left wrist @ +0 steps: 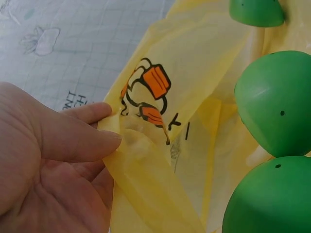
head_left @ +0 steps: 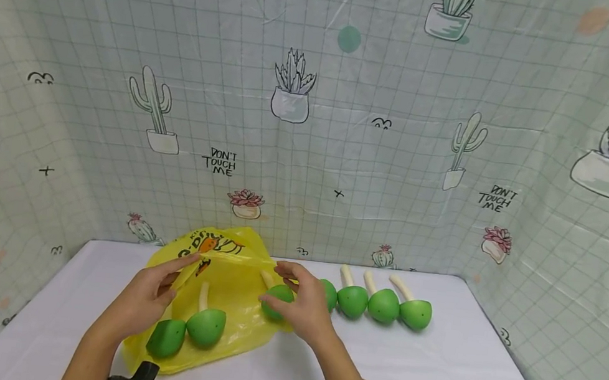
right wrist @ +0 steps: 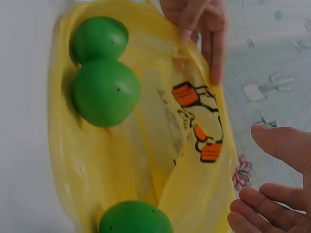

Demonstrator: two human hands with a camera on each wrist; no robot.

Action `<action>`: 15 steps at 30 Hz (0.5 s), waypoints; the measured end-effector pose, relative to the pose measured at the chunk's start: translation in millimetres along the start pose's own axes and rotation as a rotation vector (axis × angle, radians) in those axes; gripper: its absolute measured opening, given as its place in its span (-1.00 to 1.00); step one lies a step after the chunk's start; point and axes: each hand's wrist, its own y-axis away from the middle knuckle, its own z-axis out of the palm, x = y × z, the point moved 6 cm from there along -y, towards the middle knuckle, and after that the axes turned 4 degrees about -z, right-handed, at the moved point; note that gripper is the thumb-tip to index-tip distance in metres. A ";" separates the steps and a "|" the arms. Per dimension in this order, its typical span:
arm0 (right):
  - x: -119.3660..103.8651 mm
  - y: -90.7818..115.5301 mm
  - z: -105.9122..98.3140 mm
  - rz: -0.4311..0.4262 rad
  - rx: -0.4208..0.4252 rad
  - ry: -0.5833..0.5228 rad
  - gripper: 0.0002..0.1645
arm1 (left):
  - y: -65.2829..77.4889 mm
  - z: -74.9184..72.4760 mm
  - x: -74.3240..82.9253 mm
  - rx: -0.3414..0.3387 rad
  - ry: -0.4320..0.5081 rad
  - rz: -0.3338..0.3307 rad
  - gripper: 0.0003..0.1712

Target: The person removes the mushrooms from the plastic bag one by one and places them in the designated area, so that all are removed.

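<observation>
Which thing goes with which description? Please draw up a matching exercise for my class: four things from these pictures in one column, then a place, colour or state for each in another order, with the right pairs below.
Things
1. Plastic bag
2. Left hand
3. Right hand
4. Rightmost green piece

Descriptions
A. Fingers spread away from the thumb
B. Yellow, printed in orange and black
C. At one end of a row on the white table
D. Pinching the bag's edge

Right pairs: 1-B, 2-D, 3-A, 4-C
</observation>
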 end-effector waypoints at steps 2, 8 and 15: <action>-2.2 0.0 7.2 -0.005 -0.018 -0.013 -0.25 | -0.4 -0.3 0.1 0.000 0.001 -0.008 -0.14; -4.6 1.8 27.0 0.020 -0.078 -0.020 -0.23 | -0.7 -0.6 0.9 0.006 -0.001 -0.017 -0.15; -4.1 2.6 49.0 0.041 -0.118 0.015 -0.24 | 0.2 -1.1 2.6 0.017 -0.009 0.011 -0.16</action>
